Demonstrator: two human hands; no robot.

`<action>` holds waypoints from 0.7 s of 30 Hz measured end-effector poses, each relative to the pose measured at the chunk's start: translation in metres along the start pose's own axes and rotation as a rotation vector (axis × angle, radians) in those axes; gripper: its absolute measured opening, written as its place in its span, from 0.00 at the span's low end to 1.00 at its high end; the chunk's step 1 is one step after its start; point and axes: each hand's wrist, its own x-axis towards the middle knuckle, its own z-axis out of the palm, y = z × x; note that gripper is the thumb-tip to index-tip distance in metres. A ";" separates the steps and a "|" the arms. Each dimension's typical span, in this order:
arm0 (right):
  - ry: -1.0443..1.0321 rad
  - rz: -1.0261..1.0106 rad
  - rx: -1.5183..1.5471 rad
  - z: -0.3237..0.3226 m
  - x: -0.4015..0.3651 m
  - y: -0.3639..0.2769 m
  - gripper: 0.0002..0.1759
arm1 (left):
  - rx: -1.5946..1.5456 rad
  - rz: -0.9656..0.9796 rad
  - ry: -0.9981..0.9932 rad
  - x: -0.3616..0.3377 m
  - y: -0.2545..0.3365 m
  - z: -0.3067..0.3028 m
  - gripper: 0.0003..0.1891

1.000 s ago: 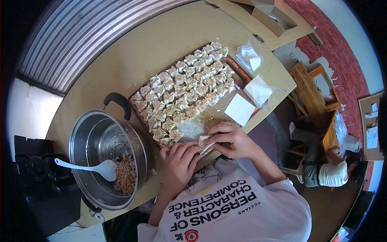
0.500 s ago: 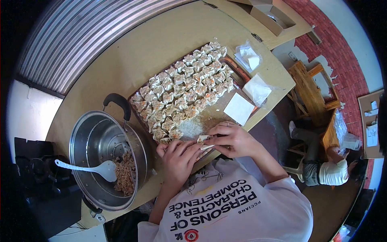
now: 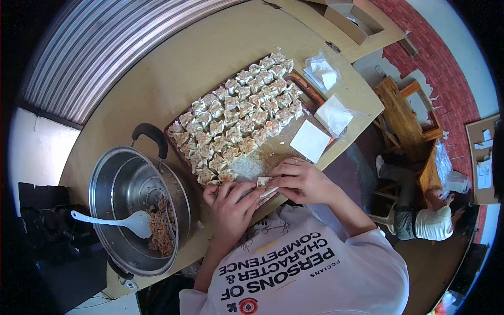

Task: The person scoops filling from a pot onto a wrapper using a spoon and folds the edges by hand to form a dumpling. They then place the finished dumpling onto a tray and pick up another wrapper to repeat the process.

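Note:
Between the fingers of both hands is a small dumpling (image 3: 263, 181) with a pale wrapper, its edges partly gathered. My left hand (image 3: 234, 206) is closed round its left side, fingertips on the wrapper. From the other side my right hand (image 3: 300, 181) pinches it with thumb and fingers, hiding much of it. Just beyond them, a wooden tray (image 3: 313, 96) carries rows of open-topped dumplings (image 3: 239, 118). A stack of square wrappers (image 3: 310, 140) lies on the tray's right part, beside my right hand.
At left stands a large steel pot (image 3: 118, 178) with ground filling (image 3: 162, 231) and a white spoon (image 3: 137, 223) inside. Bagged wrappers (image 3: 334, 116) lie at the table's (image 3: 210, 58) right edge. A cardboard box (image 3: 353, 22) sits farther back. Another person (image 3: 433, 223) sits off to the right.
Both hands stay at nearly the same spot, with slight finger movement on the dumpling wrapper. The view has shifted a little.

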 end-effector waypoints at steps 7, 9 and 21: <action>-0.024 0.023 -0.040 -0.001 0.002 -0.006 0.16 | 0.025 0.027 0.024 0.005 0.002 -0.004 0.11; -0.028 0.031 -0.061 0.000 0.001 -0.009 0.18 | 0.012 0.030 0.035 0.006 0.003 -0.003 0.11; 0.251 0.369 0.177 0.017 -0.013 -0.022 0.23 | -0.125 -0.096 0.088 0.003 0.005 0.001 0.22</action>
